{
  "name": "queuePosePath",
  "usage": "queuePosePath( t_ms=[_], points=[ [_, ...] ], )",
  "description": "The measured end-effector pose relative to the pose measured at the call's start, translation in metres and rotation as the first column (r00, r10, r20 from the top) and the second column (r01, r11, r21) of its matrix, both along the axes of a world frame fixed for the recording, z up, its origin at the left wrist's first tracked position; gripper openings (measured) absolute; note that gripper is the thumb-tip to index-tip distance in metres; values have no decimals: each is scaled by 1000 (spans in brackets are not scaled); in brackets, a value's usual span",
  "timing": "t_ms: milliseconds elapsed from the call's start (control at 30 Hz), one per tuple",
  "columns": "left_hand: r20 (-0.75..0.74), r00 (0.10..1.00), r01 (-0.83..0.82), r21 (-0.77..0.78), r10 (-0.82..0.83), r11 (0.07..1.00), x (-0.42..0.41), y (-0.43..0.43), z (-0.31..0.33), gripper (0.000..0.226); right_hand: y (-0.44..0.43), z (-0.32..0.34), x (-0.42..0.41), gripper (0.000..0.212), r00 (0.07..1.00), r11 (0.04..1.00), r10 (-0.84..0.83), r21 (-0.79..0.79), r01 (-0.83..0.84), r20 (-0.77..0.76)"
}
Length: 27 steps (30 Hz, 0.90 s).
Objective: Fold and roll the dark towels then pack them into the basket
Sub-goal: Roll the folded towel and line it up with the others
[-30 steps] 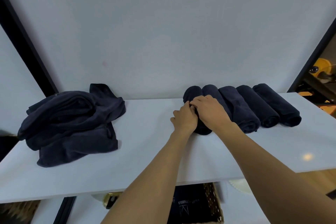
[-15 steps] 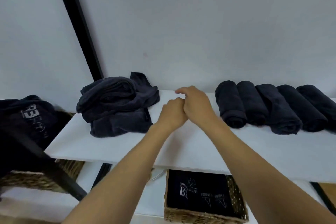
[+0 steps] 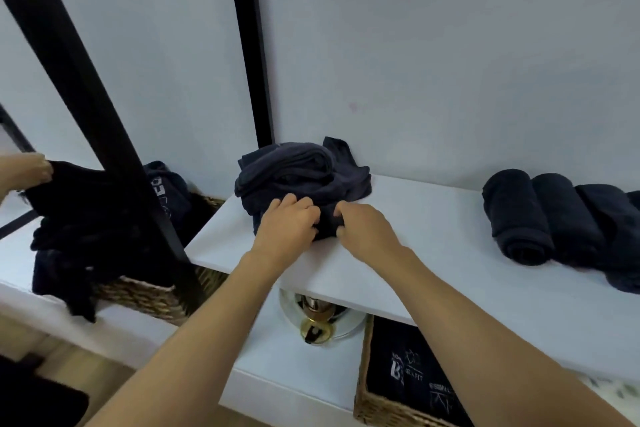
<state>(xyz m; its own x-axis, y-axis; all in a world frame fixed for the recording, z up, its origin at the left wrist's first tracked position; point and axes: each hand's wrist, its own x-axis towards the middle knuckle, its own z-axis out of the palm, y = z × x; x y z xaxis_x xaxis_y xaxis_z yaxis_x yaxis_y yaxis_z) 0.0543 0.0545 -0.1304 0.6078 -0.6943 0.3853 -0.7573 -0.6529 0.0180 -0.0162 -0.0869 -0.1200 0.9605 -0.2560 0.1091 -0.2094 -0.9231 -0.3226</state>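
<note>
Gripping towel pile's (image 3: 302, 173) near edge: left hand (image 3: 285, 226), right hand (image 3: 364, 229); rolled towels (image 3: 540, 218) apart.

I get soft, cool, rather dim light with no hard shadows, only shade beneath the shelf (image 3: 433, 253). The towels (image 3: 301, 173) read nearly black, folds barely showing (the cloth (image 3: 86, 211) at left is smeared). The wide lens tilts and stretches the post (image 3: 79, 87) near the edge.
</note>
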Motion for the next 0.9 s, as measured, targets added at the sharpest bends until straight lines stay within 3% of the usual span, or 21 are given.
queuePosePath(
  t_ms=[67, 167, 333, 433, 500, 600, 667, 767, 900],
  points=[
    [-150, 989, -12, -193, -17, 981, 4, -2, 19, 7, -10, 19, 4, 21, 995, 993, -33, 114, 22, 96],
    [-247, 967, -69, -488, -61, 870, 10, -13, 59, 10, -22, 66, 10, 11, 964, 962, -74, 272, 2, 256],
    [-150, 970, 40, -676, -191, 736, 18, -38, 148, 7, -33, 157, 16, 13, 819, 924, -146, 372, -87, 554],
    [-36, 980, 122, -667, -195, 735, 21, -51, 197, 16, -44, 206, 15, 13, 734, 949, -148, 303, -82, 662],
    [60, 992, 123, -590, -109, 798, 23, -59, 224, 21, -53, 229, 12, 14, 704, 968, -150, 246, -36, 694],
    [130, 991, 81, -478, -21, 875, 25, -68, 250, 21, -68, 249, 6, 15, 652, 954, -208, 297, -28, 729],
    [67, 997, 62, -475, -34, 878, 23, -74, 258, 23, -82, 258, 0, 13, 605, 917, -285, 395, -54, 744],
    [-133, 979, 52, -580, -157, 813, 14, -85, 259, 25, -108, 264, -18, 13, 526, 837, -417, 539, -96, 741],
    [-278, 929, 8, -642, -242, 767, 6, -94, 256, 24, -142, 271, -50, 13, 418, 814, -508, 579, -55, 753]
  ],
)
